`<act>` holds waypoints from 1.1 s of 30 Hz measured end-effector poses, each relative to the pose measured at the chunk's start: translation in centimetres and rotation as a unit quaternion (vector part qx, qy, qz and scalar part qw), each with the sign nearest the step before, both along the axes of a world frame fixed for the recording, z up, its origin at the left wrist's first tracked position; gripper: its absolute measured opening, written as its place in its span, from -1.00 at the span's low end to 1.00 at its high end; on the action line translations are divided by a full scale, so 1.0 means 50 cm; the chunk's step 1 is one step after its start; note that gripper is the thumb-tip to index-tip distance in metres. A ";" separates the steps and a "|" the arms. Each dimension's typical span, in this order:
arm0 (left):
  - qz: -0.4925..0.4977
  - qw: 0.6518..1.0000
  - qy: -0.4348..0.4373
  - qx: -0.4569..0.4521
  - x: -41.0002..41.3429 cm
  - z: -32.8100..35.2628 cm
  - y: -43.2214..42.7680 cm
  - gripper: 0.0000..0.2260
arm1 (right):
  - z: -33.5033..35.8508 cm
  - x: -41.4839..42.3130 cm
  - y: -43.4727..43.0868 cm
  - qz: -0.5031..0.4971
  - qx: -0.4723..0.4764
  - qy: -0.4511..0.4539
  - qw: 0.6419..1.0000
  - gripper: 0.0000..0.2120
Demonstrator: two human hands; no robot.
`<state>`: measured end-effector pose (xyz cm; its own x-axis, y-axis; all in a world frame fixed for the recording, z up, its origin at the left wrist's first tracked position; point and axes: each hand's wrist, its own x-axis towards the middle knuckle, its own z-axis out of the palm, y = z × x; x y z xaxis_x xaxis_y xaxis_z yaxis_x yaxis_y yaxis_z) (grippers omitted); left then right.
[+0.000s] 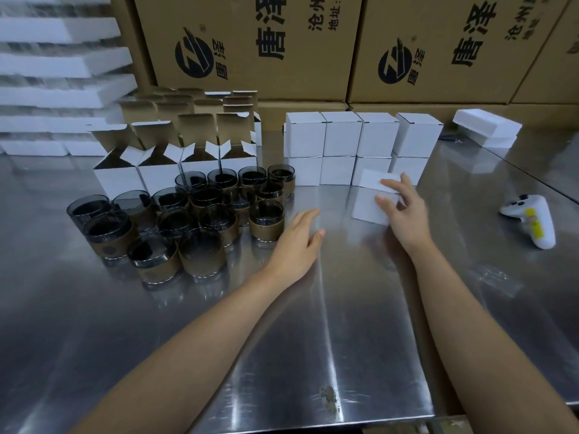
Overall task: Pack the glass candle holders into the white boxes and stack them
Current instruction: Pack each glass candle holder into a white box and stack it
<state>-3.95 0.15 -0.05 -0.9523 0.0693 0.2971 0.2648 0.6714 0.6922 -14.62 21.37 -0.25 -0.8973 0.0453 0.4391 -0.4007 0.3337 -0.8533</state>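
Observation:
Several dark glass candle holders (200,223) with tan bands stand grouped on the left of the steel table (313,339). Behind them stand several open white boxes (156,173) with raised flaps. Closed white boxes (341,136) are stacked two high at the back centre. My right hand (404,208) grips a closed white box (369,202) in front of that stack. My left hand (297,239) hovers open and flat just right of the nearest candle holder (266,222), holding nothing.
A white controller (532,220) lies at the right. White foam blocks (487,126) sit at the back right, foam sheets (62,89) are piled at the back left. Large brown cartons (313,48) wall off the rear. The table's front edge is near.

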 end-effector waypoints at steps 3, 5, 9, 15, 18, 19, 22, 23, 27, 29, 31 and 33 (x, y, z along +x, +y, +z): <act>-0.002 1.000 -0.003 -0.007 -0.001 -0.001 0.001 -0.62 | -0.007 -0.022 0.024 -0.097 0.005 0.034 0.995 -0.74; -0.004 1.000 -0.004 -0.008 -0.002 -0.001 0.001 -0.62 | -0.008 -0.025 0.018 -0.138 0.039 0.038 0.989 -0.75; -0.004 1.000 -0.005 -0.010 -0.002 0.000 0.003 -0.62 | -0.013 -0.024 -0.015 -0.165 0.160 0.000 0.973 -0.46; -0.006 1.000 -0.002 -0.012 -0.001 0.001 0.003 -0.64 | -0.006 -0.056 -0.008 -0.278 0.072 0.019 0.958 -0.49; -0.008 1.000 0.000 -0.014 -0.005 0.000 0.002 -0.66 | -0.001 -0.075 0.005 -0.269 0.044 0.025 0.962 -0.52; -0.008 1.000 0.000 -0.014 -0.007 -0.001 0.002 -0.67 | 0.000 -0.082 0.007 -0.257 0.047 0.020 0.965 -0.52; -0.003 1.000 0.003 -0.007 -0.014 -0.002 -0.002 -0.68 | 0.000 -0.103 0.012 -0.236 0.059 0.010 0.970 -0.51; -0.002 1.000 0.006 -0.006 -0.016 -0.003 -0.003 -0.69 | -0.001 -0.109 0.014 -0.235 0.063 0.009 0.970 -0.51; 0.002 1.000 0.014 -0.012 -0.024 -0.005 -0.005 -0.71 | -0.002 -0.120 0.017 -0.229 0.072 -0.011 0.971 -0.48; 0.007 1.000 0.017 -0.007 -0.026 -0.004 -0.004 -0.72 | 0.003 -0.110 0.006 -0.272 0.109 -0.013 0.956 -0.43; 0.011 1.000 0.023 0.005 -0.025 -0.003 -0.005 -0.73 | 0.010 -0.086 -0.019 -0.311 0.150 0.053 0.937 -0.44; 0.017 0.999 0.023 0.025 -0.026 -0.003 -0.006 -0.75 | 0.014 -0.051 -0.060 -0.285 0.118 0.144 0.940 -0.51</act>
<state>-5.25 -0.13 -0.19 -0.9393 0.0212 0.3424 0.2745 0.6450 0.7131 -17.18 18.35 0.45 -0.5987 0.3529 0.7191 -0.3028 0.7314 -0.6110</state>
